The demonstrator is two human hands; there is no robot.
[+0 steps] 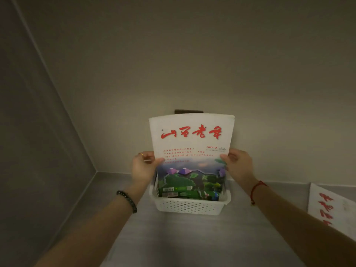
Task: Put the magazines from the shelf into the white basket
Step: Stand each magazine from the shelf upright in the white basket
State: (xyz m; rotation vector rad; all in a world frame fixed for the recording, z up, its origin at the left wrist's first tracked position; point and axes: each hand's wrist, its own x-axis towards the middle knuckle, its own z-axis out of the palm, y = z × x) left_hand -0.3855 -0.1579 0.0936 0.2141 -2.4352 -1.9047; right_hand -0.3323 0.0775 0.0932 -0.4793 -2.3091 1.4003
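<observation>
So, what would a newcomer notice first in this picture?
The white magazine with red calligraphy stands out at centre, upright, its lower edge inside the white basket on the grey surface. The left hand and right hand pinch its side edges. A second magazine lies at the right edge.

Straight ahead of you is a plain beige back wall [192,54]. It meets a grey side wall [28,112] in a corner on your left. A small dark brown block [188,111] sits against the back wall, its lower part hidden.
</observation>
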